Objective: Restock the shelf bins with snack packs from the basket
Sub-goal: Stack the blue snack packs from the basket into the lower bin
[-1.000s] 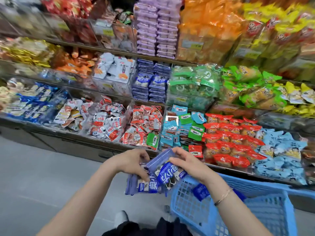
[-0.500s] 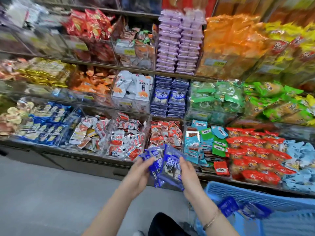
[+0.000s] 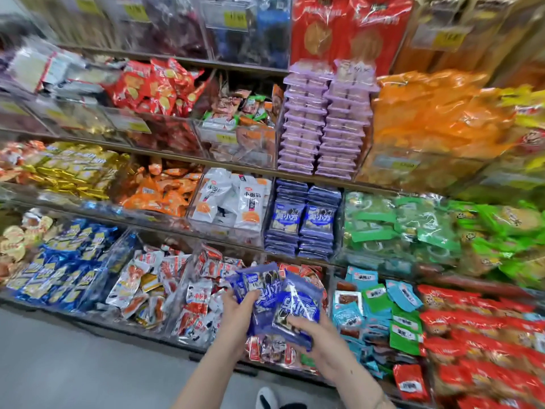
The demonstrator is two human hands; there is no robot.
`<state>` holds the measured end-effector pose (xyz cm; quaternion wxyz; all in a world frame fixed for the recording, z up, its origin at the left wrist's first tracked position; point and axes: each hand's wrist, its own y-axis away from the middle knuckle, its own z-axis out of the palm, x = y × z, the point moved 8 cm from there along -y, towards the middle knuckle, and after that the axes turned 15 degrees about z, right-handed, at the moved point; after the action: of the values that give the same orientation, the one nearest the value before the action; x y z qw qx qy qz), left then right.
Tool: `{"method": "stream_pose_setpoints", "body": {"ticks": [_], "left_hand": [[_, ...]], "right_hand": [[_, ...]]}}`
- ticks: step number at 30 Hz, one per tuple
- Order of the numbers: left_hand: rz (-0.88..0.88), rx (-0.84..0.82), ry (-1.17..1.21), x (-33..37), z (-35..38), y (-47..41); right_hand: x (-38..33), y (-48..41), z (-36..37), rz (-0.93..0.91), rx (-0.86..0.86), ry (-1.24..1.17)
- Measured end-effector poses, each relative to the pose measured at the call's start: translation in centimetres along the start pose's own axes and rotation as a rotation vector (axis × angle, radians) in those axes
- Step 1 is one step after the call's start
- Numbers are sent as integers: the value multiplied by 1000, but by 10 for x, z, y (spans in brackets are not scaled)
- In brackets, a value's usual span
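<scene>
Over lower bins [image 3: 188, 293], hands [image 3: 236, 312] [image 3: 321, 338] higher, packs [image 3: 283, 302] clutched

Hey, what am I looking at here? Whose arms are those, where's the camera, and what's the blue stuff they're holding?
No machine here: those are a person's own bare arms. The camera is worn on their head and looks forward and down, so you see what they see. The left hand and right hand together grip a bunch of blue packs. Before them stand shelves of clear bins full of snacks. Matching stacks sit one shelf higher, probably where these belong.
</scene>
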<state>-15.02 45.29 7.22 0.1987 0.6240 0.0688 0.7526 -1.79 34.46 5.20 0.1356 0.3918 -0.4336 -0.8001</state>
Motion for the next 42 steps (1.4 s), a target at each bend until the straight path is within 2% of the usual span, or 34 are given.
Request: {"method": "stream_pose_setpoints", "body": {"ticks": [3,6,8,11,13,18,25,27,29,31,35,42], "left_hand": [[-2,56,13,11,-6,-29],[-17,103,72,16,-14,-48],[-33,100,111,18,-17,-57],[-49,87,112,23,-20,-70],[-38,75,95,30,-21,-80],[27,5,49,62,-18,-111],[57,-42,88,85,-26,-145],[61,-34,100,86,-32,-150],[52,-17,116,85,-38,-154],[36,4,131,84,-43,-159],[20,2,154,87,-42,-169],[3,-90,139,89,-28,-177]], "right_hand": [[-36,-19,-16,-38,111,7],[-67,-35,-23,-45,142,60],[-90,-38,-23,-80,169,174],[-134,-33,-18,-241,284,444],[-161,-31,-13,-332,339,531],[-215,-35,-5,-424,395,493],[-264,-80,39,-489,417,667],[-274,-100,44,-445,428,623],[-276,-118,38,-376,431,435],[-273,-127,29,-342,508,316],[-260,-138,18,-371,608,156],[-262,-144,15,-406,741,37]]}}
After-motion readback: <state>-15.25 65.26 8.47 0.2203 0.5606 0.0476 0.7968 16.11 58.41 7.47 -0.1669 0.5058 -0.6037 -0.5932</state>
